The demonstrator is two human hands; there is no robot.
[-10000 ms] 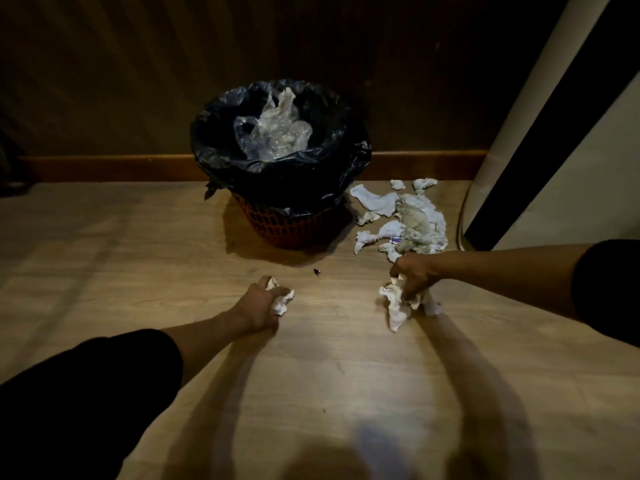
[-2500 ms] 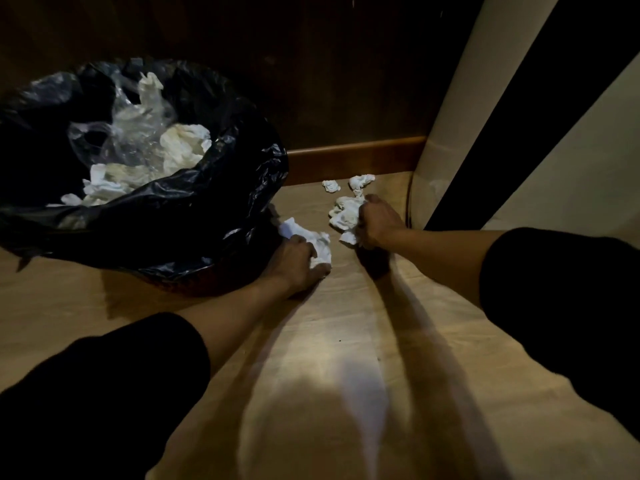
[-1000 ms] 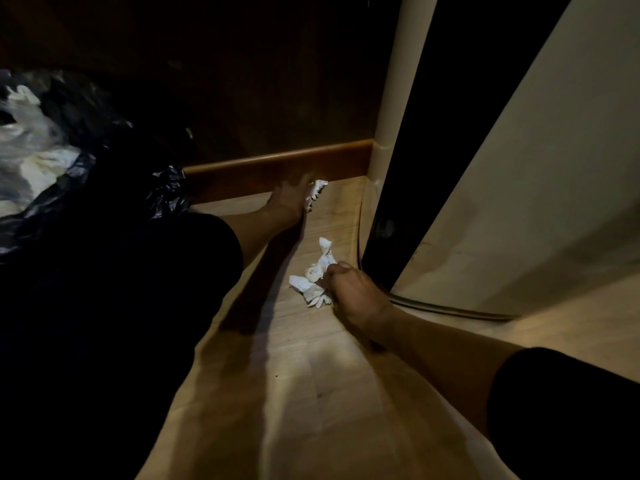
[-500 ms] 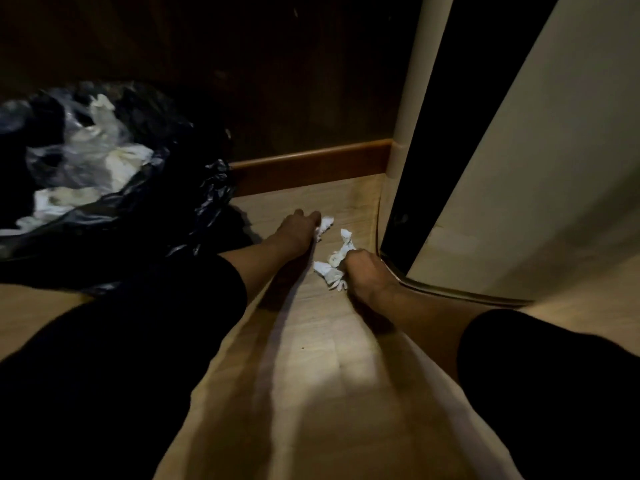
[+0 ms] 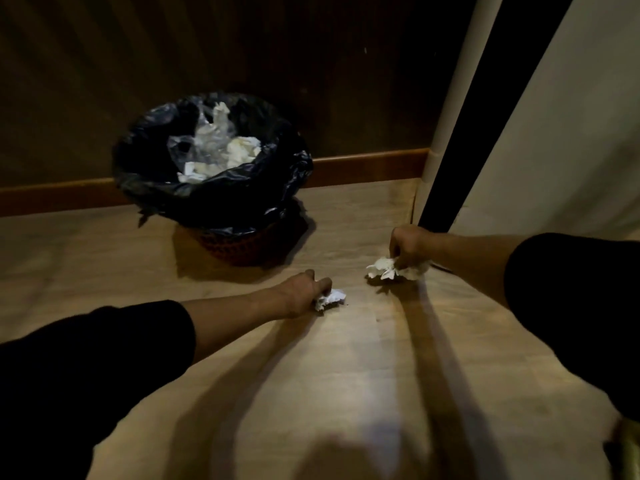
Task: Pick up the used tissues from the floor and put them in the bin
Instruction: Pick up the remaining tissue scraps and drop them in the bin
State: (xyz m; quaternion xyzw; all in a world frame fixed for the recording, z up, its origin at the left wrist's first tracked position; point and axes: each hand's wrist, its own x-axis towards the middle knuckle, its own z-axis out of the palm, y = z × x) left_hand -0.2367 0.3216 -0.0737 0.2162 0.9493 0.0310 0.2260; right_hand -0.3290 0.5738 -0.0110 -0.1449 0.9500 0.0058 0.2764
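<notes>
The bin (image 5: pixel 221 202), a reddish basket lined with a black bag, stands on the wooden floor by the wall and holds white tissues (image 5: pixel 239 152) and clear plastic. My left hand (image 5: pixel 301 292) is low over the floor in front of the bin, closed on a small crumpled tissue (image 5: pixel 332 297). To the right, my right hand (image 5: pixel 410 245) grips a bigger bunch of white tissues (image 5: pixel 391 268) just above the floor. Both forearms wear black sleeves.
A brown skirting board (image 5: pixel 363 166) runs along the dark panelled wall behind the bin. At the right, a cream post (image 5: pixel 446 109) and a dark gap beside a pale panel (image 5: pixel 561 133) reach the floor. Bare wooden floor (image 5: pixel 329 375) lies near me.
The view has pulled back from the corner, so the whole bin shows. Both hands have drawn away from the skirting with their tissues. The floor by the corner shows no loose tissues now.
</notes>
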